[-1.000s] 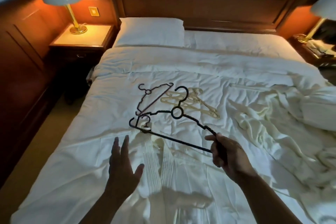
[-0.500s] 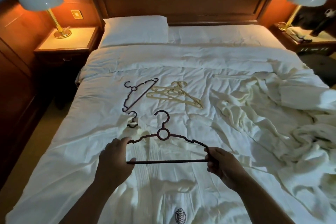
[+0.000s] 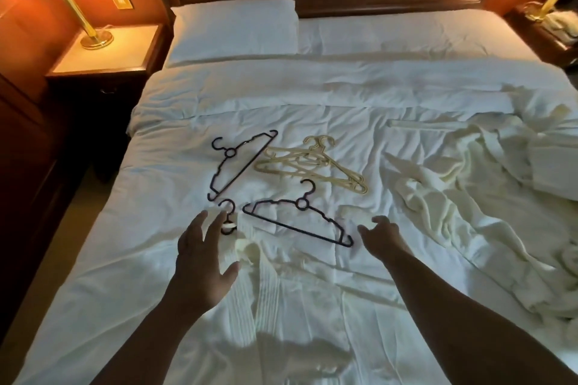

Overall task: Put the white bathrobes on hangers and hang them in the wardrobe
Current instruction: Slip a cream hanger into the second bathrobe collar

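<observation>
Head: left hand [image 3: 200, 259] spread open over robe [image 3: 281, 306] collar. Right hand [image 3: 383, 237] curled at far shoulder, pinch unclear. Black hanger [image 3: 301, 203] lies loose between them on bed [image 3: 312, 87], probably parked to free both hands.

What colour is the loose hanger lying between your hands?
Black hanger, clearest in the head view.

a white bathrobe [image 3: 281, 297] lies flat on the bed [image 3: 344, 87]. the left hand [image 3: 203, 256], fingers spread, hovers over its collar. the right hand [image 3: 383, 236], loosely curled, is just beside a black hanger [image 3: 297, 229]. beyond lie another black hanger [image 3: 240, 166] and cream hangers [image 3: 312, 162].
</observation>
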Tool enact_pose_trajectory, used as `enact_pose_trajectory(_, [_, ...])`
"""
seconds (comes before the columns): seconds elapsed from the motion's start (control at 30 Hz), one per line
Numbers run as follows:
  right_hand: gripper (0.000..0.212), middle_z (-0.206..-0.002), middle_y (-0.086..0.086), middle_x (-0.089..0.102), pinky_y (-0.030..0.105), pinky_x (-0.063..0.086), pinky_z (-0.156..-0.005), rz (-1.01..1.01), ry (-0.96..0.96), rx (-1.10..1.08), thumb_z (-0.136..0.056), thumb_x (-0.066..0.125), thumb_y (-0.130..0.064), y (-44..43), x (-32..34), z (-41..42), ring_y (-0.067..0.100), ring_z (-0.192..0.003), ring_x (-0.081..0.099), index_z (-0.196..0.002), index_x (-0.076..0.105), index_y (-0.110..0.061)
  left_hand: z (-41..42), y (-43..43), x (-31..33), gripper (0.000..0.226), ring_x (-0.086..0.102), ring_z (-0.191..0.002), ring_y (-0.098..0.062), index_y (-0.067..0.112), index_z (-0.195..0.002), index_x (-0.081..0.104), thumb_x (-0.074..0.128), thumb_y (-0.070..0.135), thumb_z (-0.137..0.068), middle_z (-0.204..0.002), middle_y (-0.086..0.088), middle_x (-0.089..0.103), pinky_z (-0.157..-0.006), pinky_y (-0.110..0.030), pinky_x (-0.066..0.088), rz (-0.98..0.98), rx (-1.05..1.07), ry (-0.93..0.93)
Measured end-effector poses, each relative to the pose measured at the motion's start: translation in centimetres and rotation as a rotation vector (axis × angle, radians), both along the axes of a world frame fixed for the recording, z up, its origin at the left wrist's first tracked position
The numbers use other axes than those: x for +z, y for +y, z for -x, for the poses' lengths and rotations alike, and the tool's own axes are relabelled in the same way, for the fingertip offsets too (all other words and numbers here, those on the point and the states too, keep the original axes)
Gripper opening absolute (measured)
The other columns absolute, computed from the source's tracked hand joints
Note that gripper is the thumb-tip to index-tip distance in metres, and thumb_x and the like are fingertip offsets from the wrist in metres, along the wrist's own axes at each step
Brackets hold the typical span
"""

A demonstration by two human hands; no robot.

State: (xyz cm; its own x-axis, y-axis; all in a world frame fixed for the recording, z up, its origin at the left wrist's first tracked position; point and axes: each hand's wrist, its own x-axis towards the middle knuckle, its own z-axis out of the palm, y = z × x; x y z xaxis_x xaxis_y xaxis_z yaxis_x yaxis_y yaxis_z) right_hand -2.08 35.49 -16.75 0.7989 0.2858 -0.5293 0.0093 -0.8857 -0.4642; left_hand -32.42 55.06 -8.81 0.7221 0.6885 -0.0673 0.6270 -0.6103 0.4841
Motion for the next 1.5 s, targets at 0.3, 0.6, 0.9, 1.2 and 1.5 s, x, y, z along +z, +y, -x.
enact_pose_trajectory(0.3, [0.046, -0.148, 0.014, 0.033, 0.044, 0.044, -0.106, 0.175, -0.074, 0.410, -0.097, 0.054, -0.028, 8.7, -9.3, -7.5, 0.037, -0.127, 0.052, -0.141, 0.050, -0.016, -4.6, 4.6, -4.5, 0.075, 0.036, -0.140, -0.015, 0.020, -0.146, 0.043, 0.066, 0.041, -0.079, -0.148, 0.002, 0.041, -0.116, -0.035, 0.032, 0.217, -0.062, 0.009])
enact_pose_trajectory(0.6, [0.067, -0.157, 0.004, 0.018, 0.048, 0.043, -0.106, 0.312, -0.041, 0.517, -0.091, 0.052, -0.020, 12.0, -16.5, -11.9, 0.037, -0.136, 0.037, -0.152, 0.028, -0.032, -4.2, 6.8, -6.6, 0.058, 0.035, -0.130, 0.009, 0.040, -0.138, 0.047, 0.063, 0.048, -0.083, -0.136, 0.030, 0.037, -0.106, -0.037, 0.046, 0.407, -0.045, 0.180])
enact_pose_trajectory(0.9, [0.019, -0.123, 0.018, 0.049, 0.043, 0.033, -0.097, 0.166, -0.454, 0.120, -0.093, 0.054, -0.019, 9.7, -14.7, -9.2, 0.041, -0.115, 0.045, -0.111, 0.059, -0.015, -4.2, 6.2, -7.8, 0.046, 0.052, -0.118, 0.000, 0.036, -0.132, 0.051, 0.068, 0.031, -0.090, -0.131, 0.025, 0.046, -0.094, -0.024, 0.048, 0.499, 0.040, 0.146])
enact_pose_trajectory(1.2, [0.009, -0.074, 0.003, 0.055, 0.039, 0.041, -0.057, -0.370, -0.305, -0.093, -0.102, 0.048, -0.013, 4.6, -0.7, -0.7, 0.028, -0.067, 0.055, -0.095, 0.043, -0.010, -6.0, 0.8, -5.6, 0.039, 0.060, -0.107, 0.005, 0.046, -0.128, 0.047, 0.062, 0.044, -0.092, -0.130, 0.026, 0.049, -0.086, -0.019, 0.050, 0.622, -0.070, 0.076])
enact_pose_trajectory(1.5, [0.024, -0.073, -0.006, 0.057, 0.019, 0.041, -0.055, -0.536, 0.194, 0.384, -0.104, 0.042, -0.017, -1.0, 6.1, 18.8, 0.002, -0.061, 0.049, -0.105, 0.055, -0.038, -3.5, -7.5, 0.6, 0.123, 0.052, -0.124, -0.011, 0.044, -0.151, -0.009, 0.082, 0.057, -0.069, -0.150, -0.001, 0.040, -0.087, -0.018, 0.046, 0.844, 0.320, -0.343])
